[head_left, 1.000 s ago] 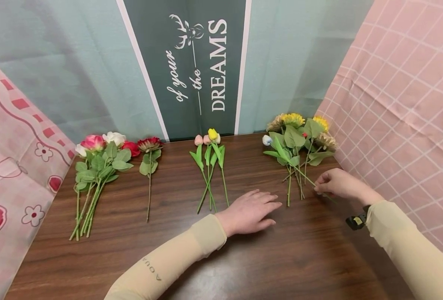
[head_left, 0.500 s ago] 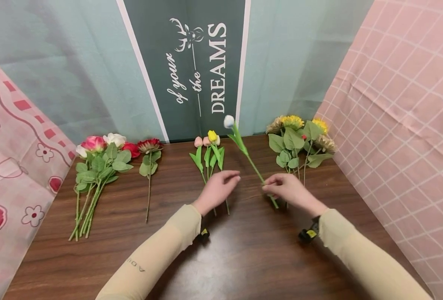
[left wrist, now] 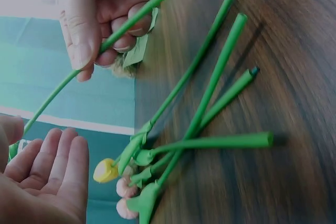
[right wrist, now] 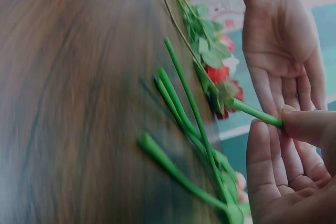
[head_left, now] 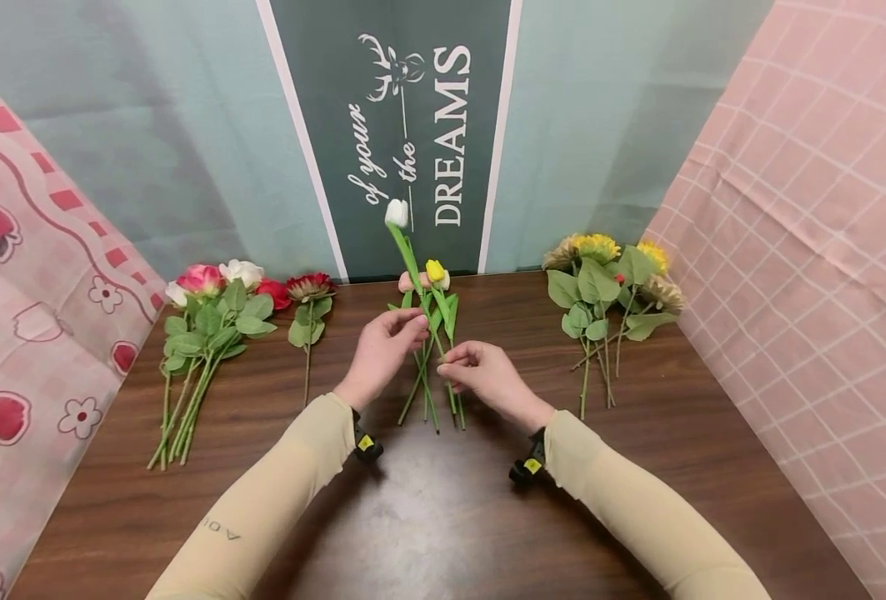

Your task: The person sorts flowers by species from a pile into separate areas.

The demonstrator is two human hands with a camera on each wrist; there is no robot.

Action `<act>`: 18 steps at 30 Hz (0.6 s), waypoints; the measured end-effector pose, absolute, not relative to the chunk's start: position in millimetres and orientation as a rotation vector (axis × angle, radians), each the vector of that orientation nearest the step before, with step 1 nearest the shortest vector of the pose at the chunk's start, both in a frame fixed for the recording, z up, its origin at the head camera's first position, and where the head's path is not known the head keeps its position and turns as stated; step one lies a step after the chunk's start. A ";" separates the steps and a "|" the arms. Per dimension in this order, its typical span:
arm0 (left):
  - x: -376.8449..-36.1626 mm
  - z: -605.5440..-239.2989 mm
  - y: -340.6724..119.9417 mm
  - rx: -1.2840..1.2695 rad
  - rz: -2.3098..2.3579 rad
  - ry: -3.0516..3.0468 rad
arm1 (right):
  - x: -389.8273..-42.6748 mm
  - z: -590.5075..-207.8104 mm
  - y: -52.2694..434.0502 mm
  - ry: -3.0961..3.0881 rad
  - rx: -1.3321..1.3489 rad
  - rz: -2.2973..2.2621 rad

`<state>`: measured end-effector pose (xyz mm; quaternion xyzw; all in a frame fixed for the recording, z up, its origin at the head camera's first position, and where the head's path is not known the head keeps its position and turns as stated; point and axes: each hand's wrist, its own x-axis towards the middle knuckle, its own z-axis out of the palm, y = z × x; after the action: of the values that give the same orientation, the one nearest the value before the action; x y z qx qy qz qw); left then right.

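Observation:
My right hand (head_left: 489, 380) pinches the green stem of a white tulip (head_left: 396, 213) between thumb and fingers. The tulip is raised, leaning left, its bloom in front of the backdrop. Beside its leaves is my left hand (head_left: 382, 350), fingertips right at the stem in the head view. In the left wrist view the fingers of that left hand (left wrist: 50, 179) are extended, with the stem (left wrist: 56, 88) passing by the thumb. Below the held flower lie several tulips, with a yellow bloom (head_left: 435, 269) and pink ones (left wrist: 126, 187), stems crossing on the table.
Roses (head_left: 210, 321), pink, white and red, lie in a bunch at the left. Next to them is a single dark red flower (head_left: 311, 288). Yellow and beige flowers (head_left: 596, 279) lie at the right. A pink grid cloth (head_left: 810, 208) bounds the wooden table (head_left: 675, 467).
My right hand has taken the white tulip from the right-hand group and carried it left, over the other tulips. My left hand has moved left and up towards its stem.

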<state>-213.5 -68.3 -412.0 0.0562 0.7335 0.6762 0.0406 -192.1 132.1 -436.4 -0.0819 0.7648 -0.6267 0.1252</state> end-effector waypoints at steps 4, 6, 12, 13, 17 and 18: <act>-215.0 -411.1 -74.6 0.139 2.118 2.204 | -189.5 -438.5 119.2 2.189 -0.250 -1.836; -215.5 -411.0 -76.2 0.113 2.129 2.191 | -188.1 -439.8 114.4 2.175 -0.264 -1.837; -217.5 -412.2 -78.6 0.042 2.142 2.134 | -186.2 -445.3 108.8 2.153 -0.286 -1.826; -218.0 -412.5 -78.9 0.033 2.141 2.129 | -186.1 -445.8 108.9 2.159 -0.289 -1.821; -220.9 -414.7 -79.8 0.006 2.135 2.113 | -186.6 -446.0 112.3 2.201 -0.317 -1.774; -221.6 -415.2 -79.8 -0.001 2.131 2.111 | -186.7 -445.7 114.0 2.224 -0.333 -1.753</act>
<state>-221.6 -79.8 -415.2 -0.0005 0.7020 0.7086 0.0711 -186.7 114.0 -445.7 -0.1157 0.7718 -0.6083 0.1444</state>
